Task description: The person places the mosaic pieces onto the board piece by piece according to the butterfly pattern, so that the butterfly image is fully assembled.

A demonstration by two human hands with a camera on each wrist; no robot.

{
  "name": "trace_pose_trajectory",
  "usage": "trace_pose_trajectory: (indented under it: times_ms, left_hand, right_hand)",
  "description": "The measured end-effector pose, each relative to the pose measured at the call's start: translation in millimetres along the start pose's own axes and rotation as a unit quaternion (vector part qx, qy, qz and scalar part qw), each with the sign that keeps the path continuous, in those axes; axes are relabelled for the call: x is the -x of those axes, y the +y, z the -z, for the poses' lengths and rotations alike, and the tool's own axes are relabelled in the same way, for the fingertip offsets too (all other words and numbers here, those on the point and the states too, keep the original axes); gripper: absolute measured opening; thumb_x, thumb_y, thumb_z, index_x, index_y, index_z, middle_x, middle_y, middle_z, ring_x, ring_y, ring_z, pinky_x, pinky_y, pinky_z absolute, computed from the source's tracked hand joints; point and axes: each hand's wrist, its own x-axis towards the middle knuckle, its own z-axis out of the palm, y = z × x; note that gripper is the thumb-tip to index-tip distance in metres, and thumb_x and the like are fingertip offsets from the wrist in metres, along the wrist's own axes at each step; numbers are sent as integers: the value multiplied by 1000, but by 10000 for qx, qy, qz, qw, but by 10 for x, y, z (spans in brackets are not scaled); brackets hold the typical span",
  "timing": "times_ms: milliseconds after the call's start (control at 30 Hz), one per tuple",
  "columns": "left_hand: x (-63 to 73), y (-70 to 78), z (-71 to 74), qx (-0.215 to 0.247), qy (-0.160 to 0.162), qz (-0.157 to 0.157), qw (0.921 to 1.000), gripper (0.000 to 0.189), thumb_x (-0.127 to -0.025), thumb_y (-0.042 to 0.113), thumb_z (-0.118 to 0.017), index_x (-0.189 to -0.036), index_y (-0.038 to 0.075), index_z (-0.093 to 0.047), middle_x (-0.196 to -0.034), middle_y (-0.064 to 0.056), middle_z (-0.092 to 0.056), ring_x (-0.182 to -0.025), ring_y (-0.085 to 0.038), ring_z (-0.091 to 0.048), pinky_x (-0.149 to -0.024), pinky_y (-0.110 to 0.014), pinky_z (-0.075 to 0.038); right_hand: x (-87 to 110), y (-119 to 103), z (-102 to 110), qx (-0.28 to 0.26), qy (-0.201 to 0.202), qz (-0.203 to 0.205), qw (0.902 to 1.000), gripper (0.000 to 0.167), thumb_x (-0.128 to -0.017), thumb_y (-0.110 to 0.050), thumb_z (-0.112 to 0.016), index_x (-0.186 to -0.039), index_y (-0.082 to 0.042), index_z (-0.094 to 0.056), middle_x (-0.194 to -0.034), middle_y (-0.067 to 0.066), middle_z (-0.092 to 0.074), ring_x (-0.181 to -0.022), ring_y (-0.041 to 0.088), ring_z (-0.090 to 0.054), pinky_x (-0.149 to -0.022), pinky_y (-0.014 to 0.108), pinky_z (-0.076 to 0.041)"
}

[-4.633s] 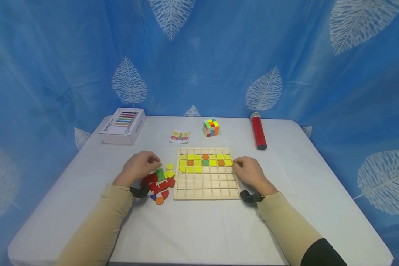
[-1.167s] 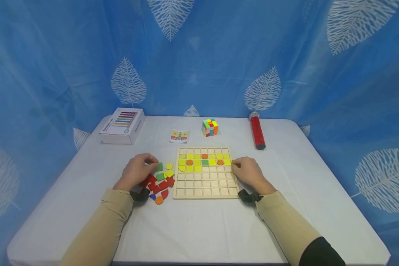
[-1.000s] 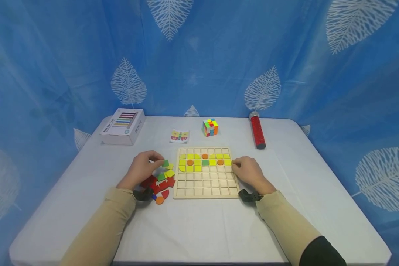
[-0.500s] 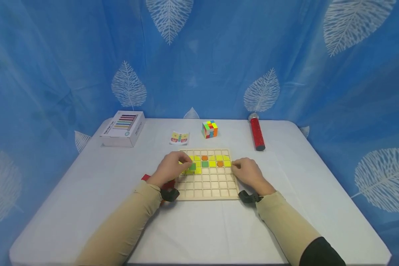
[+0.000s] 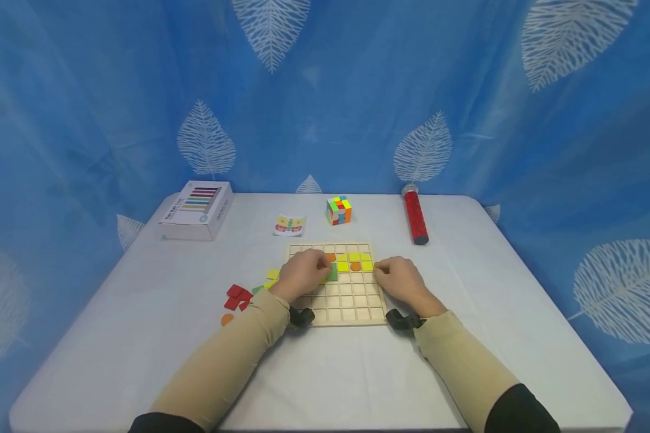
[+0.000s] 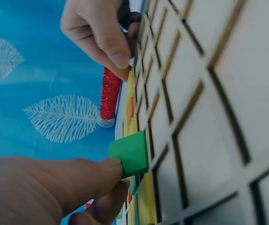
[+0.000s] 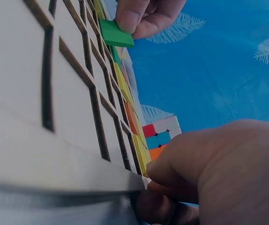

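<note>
My left hand [image 5: 305,273] pinches a green square tile [image 6: 129,153] between thumb and fingers, over the middle of the wooden grid board [image 5: 352,304]. In the right wrist view the tile [image 7: 115,33] is tilted, its edge close to the board. My right hand [image 5: 403,279] grips the board's right edge, thumb on top and fingers curled at the side. Yellow tiles [image 5: 367,266] and orange round tiles [image 5: 355,266] lie in the upper rows. The left hand and forearm hide the board's left part.
Left of the board lie loose red tiles [image 5: 237,294], an orange disc [image 5: 227,319] and yellow tiles [image 5: 272,275], partly behind the left sleeve. Behind it are a picture card [image 5: 289,225], a puzzle cube [image 5: 339,210], a white box [image 5: 197,210] and a red tube [image 5: 415,216].
My left hand has picked up a green square tile from the loose pile and carried it right, over the board's middle. My right hand has stayed at the board's right edge.
</note>
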Motion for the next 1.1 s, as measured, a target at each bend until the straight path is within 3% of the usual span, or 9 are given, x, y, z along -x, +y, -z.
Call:
trace_pose_trajectory:
  times_ms: [233,533,700,867,967,1100]
  left_hand:
    - [20,-10,3,-189,-24,-90,9998,5,-96,26,-73,-96,22,-75,-98,7,-71,-84,-16,-61,-72,-34,-50]
    - [57,-68,13,-697,242,-541,9958,10,-95,25,-75,-103,23,-81,-107,7,-75,-92,-13,-66,-76,-35,-55]
    - [164,-248,273,-335,567,-77,9978,17,-97,28,-71,-111,21,-79,-111,3,-73,-100,-20,-64,-85,-40,-54]
    - [276,-633,597,10,859,467,9952,20,-99,29,-69,-114,18,-75,-118,-3,-73,-103,-26,-62,-91,-46,-52]
    - [319,-864,663,137,930,667,9933,22,-100,30,-68,-116,16,-74,-120,-6,-72,-105,-28,-61,-94,-48,-51]
    - [345,-1055,609,363,779,1010,9912,25,-100,32,-66,-118,16,-73,-123,-7,-70,-107,-29,-59,-99,-49,-49]
  right_hand:
    - [-6,-29,-11,-17,-22,46,10000,38,-97,-21,-58,-126,-3,-72,-129,14,-71,-121,31,-65,-104,52,-50]
    - [-6,-46,-32,36,-17,54,10000,38,-97,-22,-58,-127,-2,-72,-129,15,-71,-118,31,-66,-102,51,-51]
    - [-4,-45,-31,35,-54,90,9999,38,-97,-22,-57,-127,-3,-72,-129,15,-71,-111,28,-65,-98,50,-52]
    - [7,-35,-3,85,-8,86,9999,38,-97,-22,-56,-126,-4,-73,-129,15,-71,-115,29,-65,-100,51,-51]
    - [11,-31,13,124,10,64,9999,38,-97,-21,-56,-126,-4,-73,-128,15,-71,-114,30,-65,-101,52,-50]
    - [-9,-26,10,146,16,105,9998,38,-97,-21,-55,-126,-4,-73,-127,15,-72,-112,30,-65,-100,51,-50]
